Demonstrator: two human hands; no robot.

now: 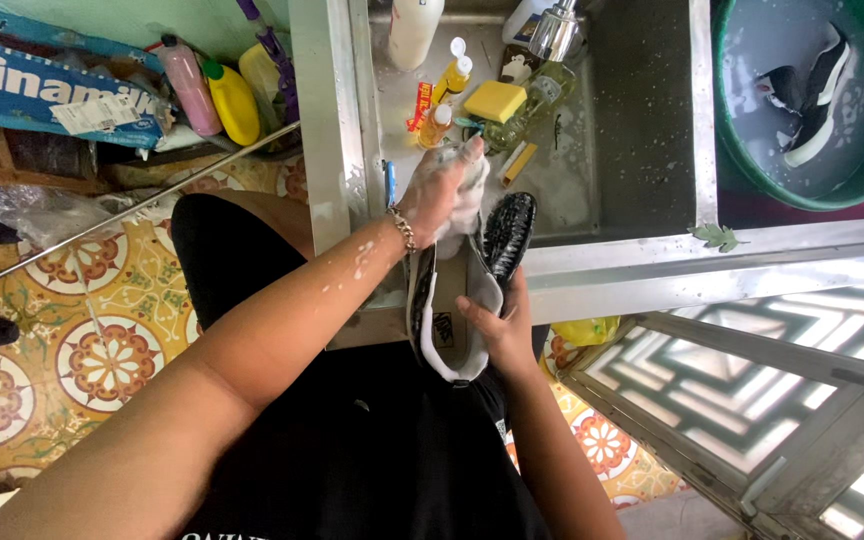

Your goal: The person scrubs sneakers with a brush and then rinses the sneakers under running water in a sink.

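At frame centre, the right hand [502, 335] clamps the soapy shoe [462, 290] by its heel; the left hand [437, 195] is closed on its sudsy toe. Wet grip may slip, dropping it into the sink [642, 120].

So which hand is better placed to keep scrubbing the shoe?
Probably the left hand: it is soapy and already on the shoe. The right hand grips its heel end.
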